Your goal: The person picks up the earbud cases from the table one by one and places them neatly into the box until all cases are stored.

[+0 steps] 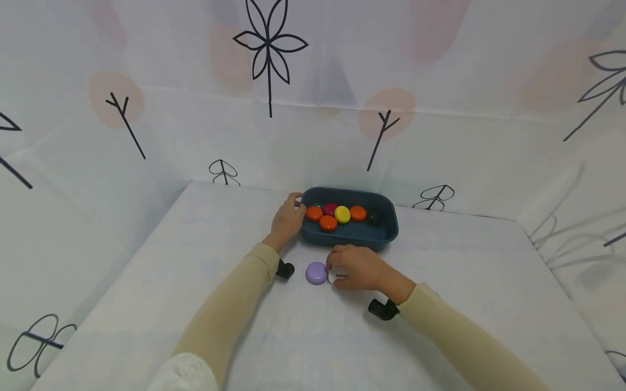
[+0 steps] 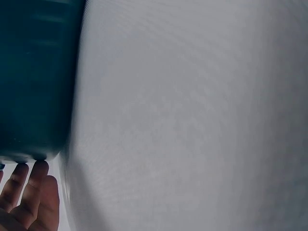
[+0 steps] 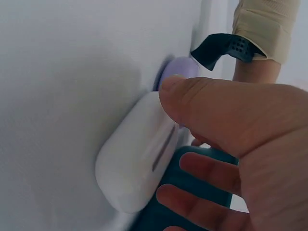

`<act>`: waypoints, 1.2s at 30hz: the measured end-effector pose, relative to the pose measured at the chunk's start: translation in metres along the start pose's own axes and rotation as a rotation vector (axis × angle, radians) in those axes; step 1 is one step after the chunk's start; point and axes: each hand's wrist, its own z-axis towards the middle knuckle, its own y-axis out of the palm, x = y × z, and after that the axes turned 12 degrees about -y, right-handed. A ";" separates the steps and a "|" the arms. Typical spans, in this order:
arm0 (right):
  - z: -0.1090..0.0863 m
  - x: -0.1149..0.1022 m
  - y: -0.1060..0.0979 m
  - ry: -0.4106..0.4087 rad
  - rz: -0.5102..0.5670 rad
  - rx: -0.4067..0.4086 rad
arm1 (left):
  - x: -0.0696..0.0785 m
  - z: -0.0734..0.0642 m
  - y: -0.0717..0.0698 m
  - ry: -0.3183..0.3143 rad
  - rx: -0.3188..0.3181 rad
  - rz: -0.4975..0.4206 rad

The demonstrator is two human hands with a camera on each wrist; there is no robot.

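My left hand [image 1: 287, 220] is at the left end of a dark teal bin [image 1: 349, 239]. Its fingertips touch the bin's end wall in the left wrist view, with fingers [image 2: 36, 192] nearly straight. My right hand [image 1: 362, 267] hovers around a white computer mouse [image 3: 132, 159] on the table in front of the bin. The thumb overlaps one end of the mouse, and the other fingers are spread on its far side; contact is hard to tell. Just left of the mouse lies a glossy lavender disc [image 1: 316, 273].
Inside the bin are several glossy round pieces: orange [image 1: 328, 223], crimson [image 1: 330, 208], yellow [image 1: 342, 214] and a very dark one [image 1: 374, 217]. A white cloth covers the table [image 1: 303, 336]. Behind the bin rises a patterned cloth backdrop [image 1: 313, 141].
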 end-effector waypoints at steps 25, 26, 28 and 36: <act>-0.008 0.022 -0.025 0.036 0.086 0.406 | 0.004 -0.002 -0.001 -0.007 0.006 0.005; -0.008 0.024 -0.027 0.039 0.091 0.419 | 0.004 -0.002 -0.001 -0.009 0.004 0.003; -0.007 0.030 -0.029 0.047 0.090 0.441 | 0.004 -0.002 -0.002 -0.013 0.000 0.002; -0.006 0.051 -0.032 0.073 0.115 0.507 | 0.004 -0.003 -0.002 -0.010 0.002 -0.001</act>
